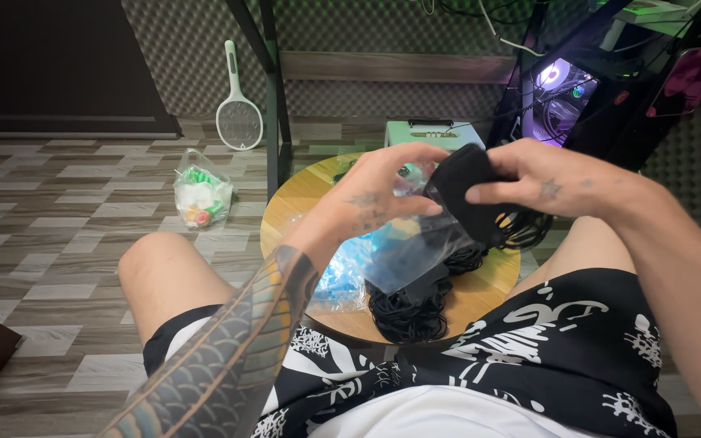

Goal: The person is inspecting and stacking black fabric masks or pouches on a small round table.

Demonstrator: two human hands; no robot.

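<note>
Fingers (492,193) around black pad (468,191)

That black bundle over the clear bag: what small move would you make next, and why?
Probably slide the black bundle down into the clear plastic bag. The right hand pinches the bundle just above the bag, while the left hand holds the bag's upper edge. How wide the mouth is open is hard to tell, so the left hand may need to spread it first. More black pieces lie on the round wooden table.
</note>
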